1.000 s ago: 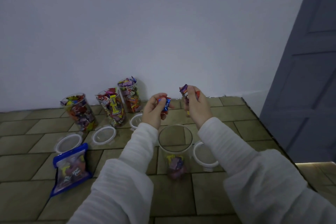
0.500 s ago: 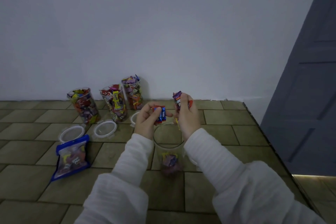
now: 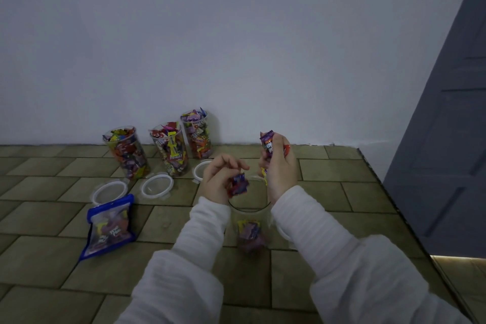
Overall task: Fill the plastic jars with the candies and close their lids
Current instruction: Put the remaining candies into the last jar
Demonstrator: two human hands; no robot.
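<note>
A clear plastic jar (image 3: 265, 218) stands open between my wrists, with a few wrapped candies (image 3: 249, 234) at its bottom. My left hand (image 3: 218, 183) hovers over the jar's left rim, fingers loosened and pointing down. A blurred red and blue candy (image 3: 238, 184) sits just under those fingers, above the jar mouth. My right hand (image 3: 280, 168) is raised at the jar's right rim and grips a bunch of candies (image 3: 268, 142), purple on top, red and yellow at the sides. The jar's lid (image 3: 283, 234) peeks out beneath my right sleeve.
Three candy-filled open jars (image 3: 126, 155) (image 3: 172, 155) (image 3: 197, 137) stand by the wall, with three loose lids (image 3: 109, 192) (image 3: 157, 187) (image 3: 200, 169) in front. A blue zip bag (image 3: 110, 223) of candies lies at left. The tiled surface's edge (image 3: 389, 192) runs along the right, beside a grey door (image 3: 447, 139).
My left hand dipped toward the jar mouth and its fingers loosened; the red and blue candy it pinched now blurs below them. My right hand stays raised with its candies.
</note>
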